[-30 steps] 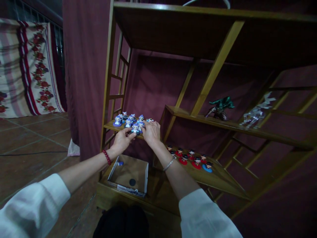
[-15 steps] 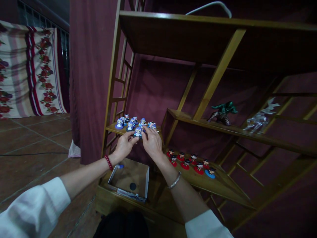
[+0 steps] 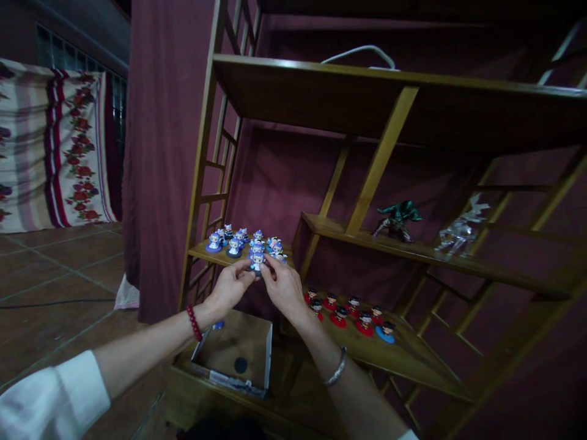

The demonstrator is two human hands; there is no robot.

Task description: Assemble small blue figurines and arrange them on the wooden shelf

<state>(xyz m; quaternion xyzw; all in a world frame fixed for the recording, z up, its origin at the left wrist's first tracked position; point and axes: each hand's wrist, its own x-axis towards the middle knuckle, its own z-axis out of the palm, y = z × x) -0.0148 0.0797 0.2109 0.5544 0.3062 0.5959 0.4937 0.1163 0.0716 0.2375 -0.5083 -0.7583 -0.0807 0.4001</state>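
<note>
Head, hands (image 3: 282, 285) holding figurine (image 3: 257, 261), by shelf edge (image 3: 208, 258)

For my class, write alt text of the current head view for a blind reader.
A person's left hand and right hand hold a purple-and-white figurine before a wooden shelf of similar figurines. Below sits an open box; mostly red-based figurines stand lower right.

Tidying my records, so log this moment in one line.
left hand: holds purple-topped figurine; right hand: at same figurine; figurine: upright, between hands; open box: below hands
</note>
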